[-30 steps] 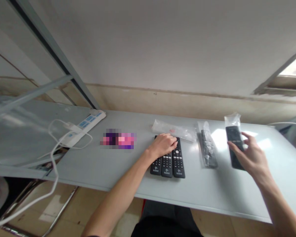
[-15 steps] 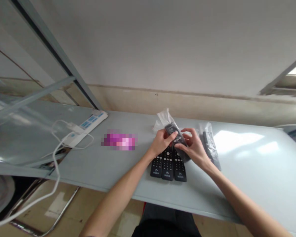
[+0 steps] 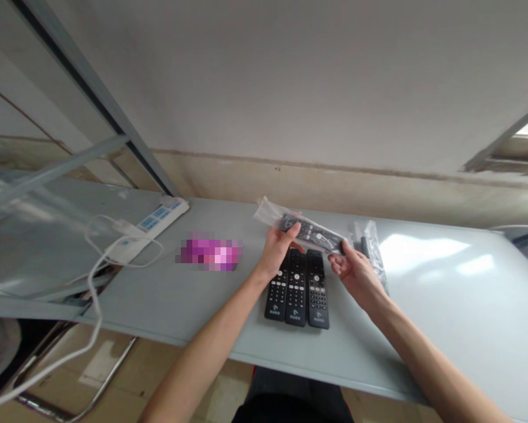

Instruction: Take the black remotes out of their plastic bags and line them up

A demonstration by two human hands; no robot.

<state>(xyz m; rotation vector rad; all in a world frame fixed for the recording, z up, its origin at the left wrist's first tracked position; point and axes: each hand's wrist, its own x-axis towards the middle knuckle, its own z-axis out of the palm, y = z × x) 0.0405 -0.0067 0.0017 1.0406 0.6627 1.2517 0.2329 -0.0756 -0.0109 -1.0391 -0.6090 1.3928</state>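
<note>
Both my hands hold a black remote control (image 3: 313, 232) inside a clear plastic bag (image 3: 269, 212), raised above the table. My left hand (image 3: 278, 249) grips its left end, thumb on top, and the bag's loose end sticks out past that side. My right hand (image 3: 355, 269) pinches the other end between thumb and fingers. Below lie three bare black remotes side by side: a left one (image 3: 276, 299), a middle one (image 3: 296, 301) and a right one (image 3: 319, 302). Their upper parts are partly hidden by my left hand and the bag. Another bagged remote (image 3: 373, 252) lies behind my right hand.
On the grey table (image 3: 444, 317), a pixelated purple item (image 3: 211, 251) lies to the left. Farther left sits a white power strip (image 3: 158, 226) with a white cable (image 3: 97, 299) hanging over the edge. A metal frame post (image 3: 100, 94) rises at the left, and a wall (image 3: 312, 117) stands behind.
The bagged remote has turned from steeply slanted to nearly level. My right hand has shifted to its right end, and more of the three remotes below shows.
</note>
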